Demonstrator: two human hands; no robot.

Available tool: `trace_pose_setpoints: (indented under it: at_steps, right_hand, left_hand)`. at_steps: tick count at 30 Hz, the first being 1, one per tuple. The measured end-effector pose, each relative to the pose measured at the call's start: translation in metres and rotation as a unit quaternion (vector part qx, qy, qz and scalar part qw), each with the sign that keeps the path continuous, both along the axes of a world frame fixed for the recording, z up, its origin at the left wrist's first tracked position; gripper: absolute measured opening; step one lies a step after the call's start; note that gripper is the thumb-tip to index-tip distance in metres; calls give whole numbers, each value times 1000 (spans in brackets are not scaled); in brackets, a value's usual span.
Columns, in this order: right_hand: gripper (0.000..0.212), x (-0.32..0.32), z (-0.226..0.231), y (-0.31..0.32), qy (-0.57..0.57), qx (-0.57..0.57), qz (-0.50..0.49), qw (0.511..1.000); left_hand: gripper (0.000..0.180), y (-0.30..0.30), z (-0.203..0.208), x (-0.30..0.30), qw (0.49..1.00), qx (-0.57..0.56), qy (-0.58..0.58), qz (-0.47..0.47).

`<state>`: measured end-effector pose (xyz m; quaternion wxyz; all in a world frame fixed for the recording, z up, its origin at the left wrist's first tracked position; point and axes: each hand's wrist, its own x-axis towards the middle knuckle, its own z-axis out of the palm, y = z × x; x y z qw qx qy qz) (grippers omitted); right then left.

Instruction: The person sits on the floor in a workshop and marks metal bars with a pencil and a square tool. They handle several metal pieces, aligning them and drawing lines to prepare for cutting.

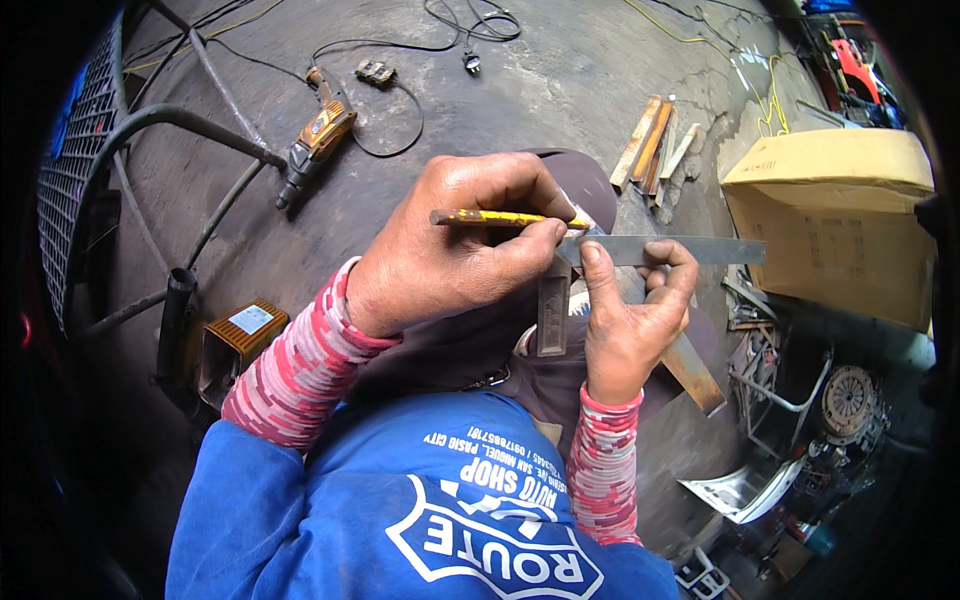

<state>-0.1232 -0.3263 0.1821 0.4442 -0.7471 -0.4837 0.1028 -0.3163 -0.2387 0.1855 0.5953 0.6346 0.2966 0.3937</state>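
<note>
My left hand [440, 245] pinches a yellow pencil [485, 218] between thumb and fingers, with its tip beside the blade of a try square [705, 250]. My right hand [635, 320] grips that square by its thin steel blade, thumb on the near edge and fingers curled at the far side. The square's dark stock [553, 315] points toward my body. Beneath the blade, a flat metal bar [695, 375] lies slantwise across my lap, its near end rusty. My hands and the square cover much of the bar's far part.
An orange power drill [322, 130] with its cord lies on the floor ahead left, beside a tubular metal frame [200, 110]. Several rusty metal strips [650, 140] lie ahead right, near a cardboard box [825, 220]. An orange tin [245, 330] stands left; scrap parts crowd the right.
</note>
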Motion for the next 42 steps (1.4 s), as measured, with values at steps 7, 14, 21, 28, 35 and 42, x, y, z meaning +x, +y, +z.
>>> trace_pose_setpoints:
  at_steps: [7, 14, 21, 28, 35, 42]
  right_hand:
    - [57, 4, 0, -3, -37, -33, -1, 999]
    - [60, 4, -3, -3, -61, -31, -12, 998]
    - [59, 3, -5, -5, -73, -28, -25, 997]
    - [58, 4, -4, -2, -58, -20, -23, 998]
    - [58, 2, -5, -3, -75, -18, -17, 997]
    - [56, 2, -10, -1, -81, 8, -14, 997]
  left_hand:
    - [13, 13, 10, 6, 994, 73, 68, -37]
    - [11, 17, 18, 16, 993, 100, 49, -45]
    - [10, 20, 32, 19, 977, 163, 121, -59]
    - [6, 23, 39, 5, 969, 175, 167, -57]
    - [4, 22, 31, 1, 977, 163, 138, -13]
    - [14, 21, 22, 14, 990, 125, 55, -40]
